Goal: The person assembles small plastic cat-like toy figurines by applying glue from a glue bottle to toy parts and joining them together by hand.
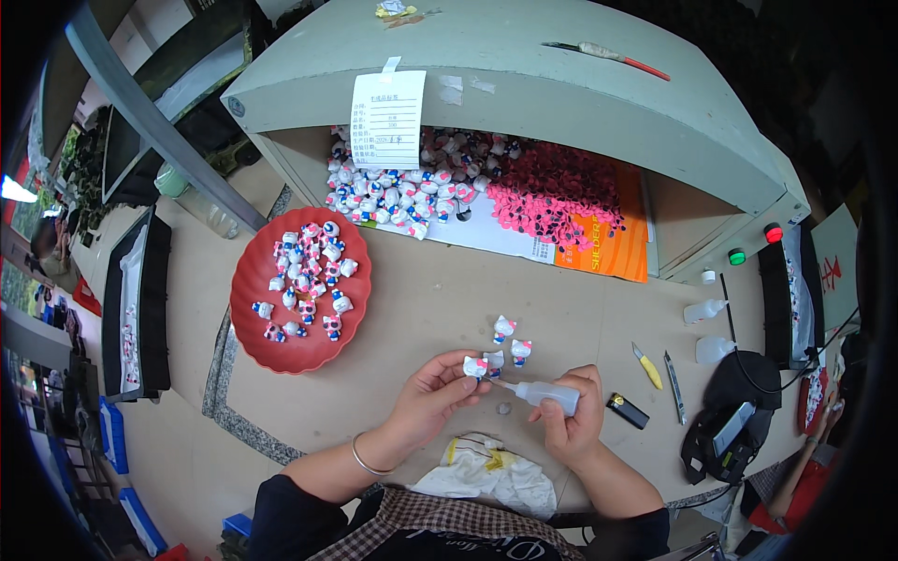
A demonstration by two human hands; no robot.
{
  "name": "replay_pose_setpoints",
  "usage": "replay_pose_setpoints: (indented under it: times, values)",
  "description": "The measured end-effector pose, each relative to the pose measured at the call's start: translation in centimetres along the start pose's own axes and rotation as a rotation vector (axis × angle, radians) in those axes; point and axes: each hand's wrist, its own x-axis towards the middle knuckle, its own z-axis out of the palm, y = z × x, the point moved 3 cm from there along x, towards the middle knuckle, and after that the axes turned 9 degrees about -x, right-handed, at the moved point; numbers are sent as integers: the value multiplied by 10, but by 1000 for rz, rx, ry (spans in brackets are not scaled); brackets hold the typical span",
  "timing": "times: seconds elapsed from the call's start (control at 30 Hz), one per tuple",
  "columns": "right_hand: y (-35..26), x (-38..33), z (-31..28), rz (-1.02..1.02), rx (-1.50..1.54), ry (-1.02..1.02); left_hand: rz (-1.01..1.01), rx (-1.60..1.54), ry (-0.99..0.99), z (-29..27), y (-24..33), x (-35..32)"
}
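A pale table with a speckled edge fills the middle of the view, and on its far side stands a grey-green shelf unit, open at the front, with a paper tag taped to it and a red-handled brush lying on top. Inside the unit, a heap of white, blue and pink figurines sits beside a heap of small pink pieces, partly over orange packaging. A red scalloped dish holding more figures is at the left; a black lighter, a yellow cutter and a black pouch lie to the right. Beyond the table, a black tray is at the left, and another person's forearm shows at the right edge. Both forearms come in from below and converge near the table's front, over a crumpled cloth. The left hand pinches a white cat figure between thumb and fingers; a second figure is just beside it, whether gripped or standing I cannot tell. The right hand is wrapped around a translucent squeeze bottle, its nozzle pointing left toward the two figures.
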Motion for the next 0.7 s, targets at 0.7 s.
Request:
replay_pose_setpoints:
  times: [0.7]
  values:
    - [-2,0,6,17,97,-2,30,144,-43,3,-3,-2]
